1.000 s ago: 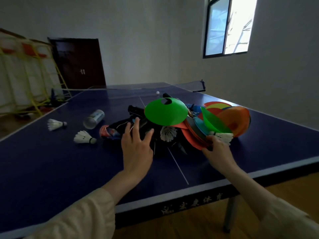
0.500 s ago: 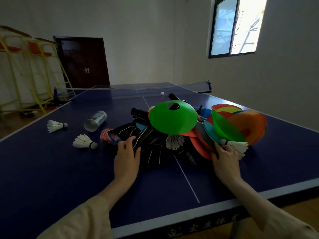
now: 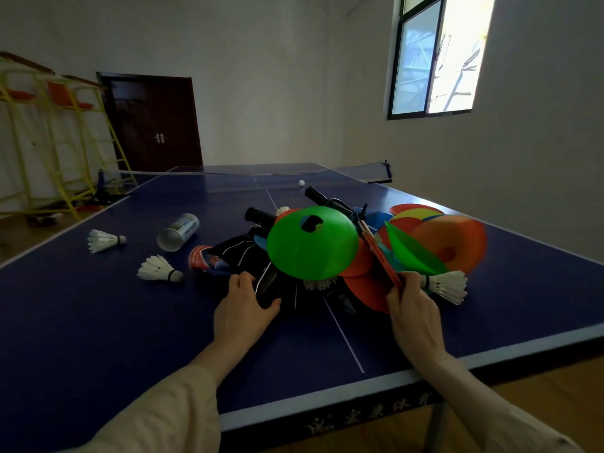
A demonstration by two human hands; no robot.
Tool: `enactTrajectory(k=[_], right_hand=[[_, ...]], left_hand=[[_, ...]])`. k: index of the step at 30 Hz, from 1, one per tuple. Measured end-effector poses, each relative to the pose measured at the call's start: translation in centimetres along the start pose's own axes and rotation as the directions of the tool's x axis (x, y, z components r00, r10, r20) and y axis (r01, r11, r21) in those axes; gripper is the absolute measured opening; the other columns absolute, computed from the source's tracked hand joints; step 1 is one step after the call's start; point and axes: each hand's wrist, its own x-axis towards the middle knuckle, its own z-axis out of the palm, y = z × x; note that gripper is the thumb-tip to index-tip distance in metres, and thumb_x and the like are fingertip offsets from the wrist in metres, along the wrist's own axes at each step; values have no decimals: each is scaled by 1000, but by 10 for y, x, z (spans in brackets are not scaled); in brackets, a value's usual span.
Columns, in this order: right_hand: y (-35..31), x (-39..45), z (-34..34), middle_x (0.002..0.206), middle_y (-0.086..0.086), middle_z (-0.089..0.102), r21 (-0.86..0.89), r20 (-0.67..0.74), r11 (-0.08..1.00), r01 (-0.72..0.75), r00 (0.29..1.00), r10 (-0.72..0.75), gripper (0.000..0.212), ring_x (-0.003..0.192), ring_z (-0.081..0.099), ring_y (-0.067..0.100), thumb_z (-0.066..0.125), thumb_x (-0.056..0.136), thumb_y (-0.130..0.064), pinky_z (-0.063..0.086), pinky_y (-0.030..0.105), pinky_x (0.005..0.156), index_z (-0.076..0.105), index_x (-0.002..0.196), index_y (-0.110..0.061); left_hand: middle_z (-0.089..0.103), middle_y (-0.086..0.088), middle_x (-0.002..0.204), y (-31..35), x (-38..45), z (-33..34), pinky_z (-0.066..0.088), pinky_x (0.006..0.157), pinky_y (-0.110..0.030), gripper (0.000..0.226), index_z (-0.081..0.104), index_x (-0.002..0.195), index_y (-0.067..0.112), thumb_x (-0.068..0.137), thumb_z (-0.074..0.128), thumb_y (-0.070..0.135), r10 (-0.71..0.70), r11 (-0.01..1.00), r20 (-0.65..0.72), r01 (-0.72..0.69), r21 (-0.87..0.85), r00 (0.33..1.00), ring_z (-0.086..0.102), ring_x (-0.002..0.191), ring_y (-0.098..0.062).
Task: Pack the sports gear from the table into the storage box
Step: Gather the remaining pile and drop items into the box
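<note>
Head view: gear heap (image 3: 313,256) mid-counter (image 3: 98,322), green cone (image 3: 310,243) on top. Left hand (image 3: 243,308) has dropped from hovering spread to gripping the black bag (image 3: 242,256), fingers curled round its edge. Right hand (image 3: 413,308), fingers pinching a shuttlecock (image 3: 446,286) against the stacked cones (image 3: 425,240). Storage box not in sight. Both sides now gripped; lifting the heap looks next.

Pale walls (image 3: 294,76); dark double door (image 3: 153,125) far left; bright window (image 3: 434,57) upper right; yellow frames (image 3: 49,142) left; wooden floor (image 3: 539,387).
</note>
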Motion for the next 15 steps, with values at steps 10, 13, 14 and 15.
enactTrajectory(k=[10, 13, 14, 15], right_hand=[[2, -20, -14, 139, 10, 40, -44, 210, 990, -131, 968, 138, 79, 123, 44, 28, 68, 86, -26, 45, 41, 100, 23, 149, -11], [4, -20, -10, 148, 7, 36, -245, 322, 968, -57, 937, 136, 80, 129, 39, 29, 63, 88, -40, 43, 39, 101, 23, 152, -16], [4, -20, -9, 149, 6, 37, -251, 331, 967, -47, 935, 131, 78, 130, 39, 28, 62, 88, -41, 42, 38, 101, 23, 152, -17], [5, -21, -8, 149, 6, 37, -251, 330, 967, -44, 935, 128, 77, 131, 39, 28, 61, 89, -41, 42, 38, 102, 23, 152, -17]], left_hand=[[61, 2, 87, 9, -2, -4, 46, 56, -30, 42, 48, 96, 20, 81, 58, 58, -66, 995, 35, 63, 75, 997, 56, 71, -16], [58, -1, 101, 2, -5, 2, 50, 63, -34, 52, 49, 104, 19, 78, 59, 64, -52, 996, 18, 50, 76, 998, 58, 85, -19], [56, -2, 108, 0, -5, 3, 50, 65, -34, 60, 48, 113, 18, 76, 61, 65, -53, 997, 15, 52, 60, 998, 58, 91, -21], [53, -4, 115, -1, -4, 5, 50, 68, -35, 68, 45, 121, 17, 75, 63, 64, -49, 998, 7, 49, 47, 999, 57, 98, -23]])
